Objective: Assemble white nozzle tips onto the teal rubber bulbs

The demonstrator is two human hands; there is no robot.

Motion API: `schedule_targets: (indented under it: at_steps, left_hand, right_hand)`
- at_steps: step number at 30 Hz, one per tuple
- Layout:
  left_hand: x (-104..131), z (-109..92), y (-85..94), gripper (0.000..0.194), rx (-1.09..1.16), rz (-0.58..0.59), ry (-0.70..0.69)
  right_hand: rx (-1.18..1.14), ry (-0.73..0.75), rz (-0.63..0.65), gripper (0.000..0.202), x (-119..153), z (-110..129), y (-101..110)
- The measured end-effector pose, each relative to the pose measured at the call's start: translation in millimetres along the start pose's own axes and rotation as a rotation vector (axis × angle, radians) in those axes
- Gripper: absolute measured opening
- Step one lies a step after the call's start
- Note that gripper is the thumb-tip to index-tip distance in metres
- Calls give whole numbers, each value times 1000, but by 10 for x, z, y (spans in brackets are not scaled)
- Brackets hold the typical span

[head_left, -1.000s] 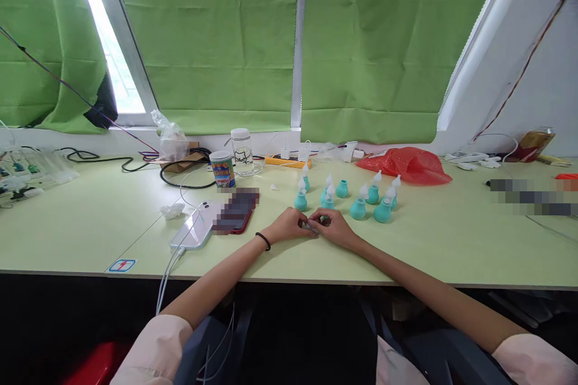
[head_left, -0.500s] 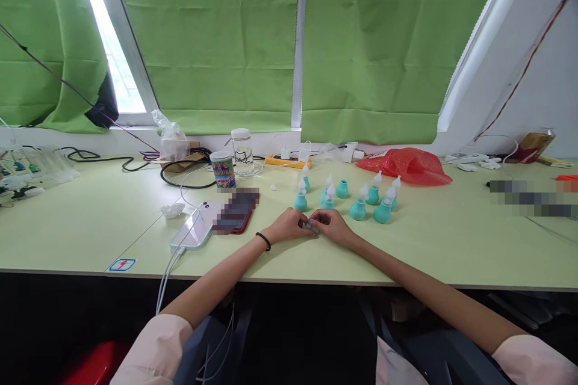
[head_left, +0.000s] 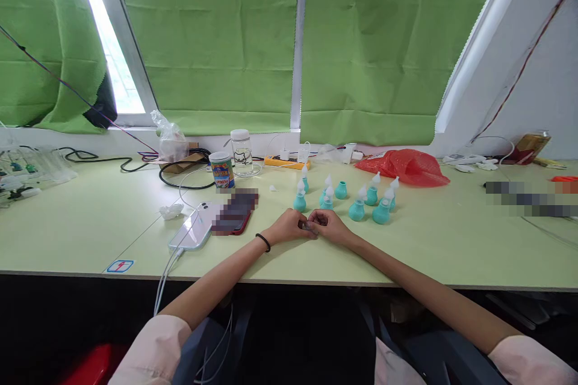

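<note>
My left hand (head_left: 290, 225) and my right hand (head_left: 331, 226) meet low over the table, their fingertips pinched together. Whatever small thing lies between them is mostly covered by the fingers, and I cannot make it out. Just beyond the hands stand several teal rubber bulbs with clear pointed tips, which look like nasal aspirators. One such aspirator (head_left: 300, 200) is close to my left hand, and another aspirator (head_left: 381, 211) stands off to the right. Among them a teal bulb (head_left: 341, 190) has no tip on it.
Left of my hands lie a white phone (head_left: 193, 230) with a cable and a dark phone (head_left: 237, 212). Behind them stand a printed can (head_left: 222, 172) and a clear jar (head_left: 242, 158). A red plastic bag (head_left: 406, 168) lies at the back right, near a yellow power strip (head_left: 285, 162).
The view has shifted very slightly. Both hands stay pinched together in the same place, with only small finger movement.
</note>
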State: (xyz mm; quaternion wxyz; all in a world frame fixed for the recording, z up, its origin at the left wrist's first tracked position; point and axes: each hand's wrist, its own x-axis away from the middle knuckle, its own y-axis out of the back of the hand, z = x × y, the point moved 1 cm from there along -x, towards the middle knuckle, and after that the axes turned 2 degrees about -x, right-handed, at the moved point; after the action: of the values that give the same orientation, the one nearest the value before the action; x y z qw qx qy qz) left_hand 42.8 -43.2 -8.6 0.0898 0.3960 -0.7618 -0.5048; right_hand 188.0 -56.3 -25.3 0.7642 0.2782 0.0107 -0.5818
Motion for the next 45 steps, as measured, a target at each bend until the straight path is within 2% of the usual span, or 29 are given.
schedule_targets:
  at_steps: [3,11,18,23,27,30,33,37,40,43,45]
  left_hand:
    - [-14,17,-16,38,-8,-3,-11]
    - [6,24,17,34,-12,-37,-2]
    - [7,4,46,33,-15,-116,-3]
    - [7,6,59,35,-25,-124,-4]
    - [12,8,39,28,-63,-116,-26]
    - [19,-3,29,25,-142,-103,-34]
    - [29,-38,79,26,-311,-79,-68]
    - [30,-188,279,37,-632,-30,-120]
    - [-45,-423,475,41,-722,-63,-189]
    - [-282,-684,603,39,-667,-112,-292]
    - [-537,-795,621,32,-637,-196,-273]
  right_hand:
    - [-20,0,8,20,-1,-6,-3]
    - [7,-2,-94,23,11,-12,-2]
    - [38,-9,-59,23,35,43,-17]
    - [98,-8,-19,29,54,73,-17]
    - [147,-2,7,31,79,104,-11]
    - [138,2,45,31,91,117,-7]
    - [114,0,57,26,87,116,-2]
    - [88,4,20,27,58,76,4]
    - [57,-15,-31,33,42,29,10]
    - [55,-37,-40,33,48,14,6]
    - [58,-40,-29,33,59,28,0]
